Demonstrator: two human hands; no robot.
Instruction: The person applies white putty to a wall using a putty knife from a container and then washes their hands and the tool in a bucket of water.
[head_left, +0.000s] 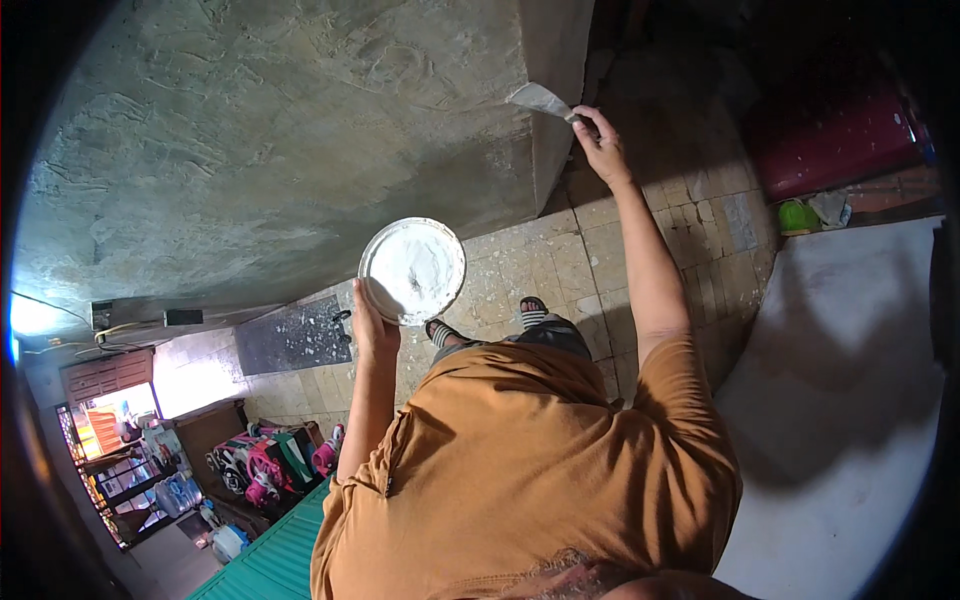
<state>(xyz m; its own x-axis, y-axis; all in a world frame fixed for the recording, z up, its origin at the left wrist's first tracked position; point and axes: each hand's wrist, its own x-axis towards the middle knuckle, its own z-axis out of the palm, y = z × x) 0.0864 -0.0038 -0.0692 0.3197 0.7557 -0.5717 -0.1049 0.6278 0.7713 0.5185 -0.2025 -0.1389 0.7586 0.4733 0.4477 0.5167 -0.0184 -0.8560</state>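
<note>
My left hand [374, 325] holds up a round white tub [462, 268] by its side, the fingers mostly hidden beneath it. White paste [415, 262] fills the tub, with a small darker dent near its middle. Farther forward and to the right, my right hand [602, 150] grips a putty knife [542, 99] by the handle. Its broad blade lies at or very close to the wall [300, 120], near the corner; whether it touches I cannot tell. The grey wall carries uneven, swirled trowel marks.
Paint-spattered tiles [540, 255] cover the floor under my sandalled feet, with a dark mat [295, 335] along the wall. A large white panel [840, 380] stands right, near a dark red object [840, 130]. Pink items [265, 470] and a green surface [275, 550] lie left; cables [125, 328] hang from the wall.
</note>
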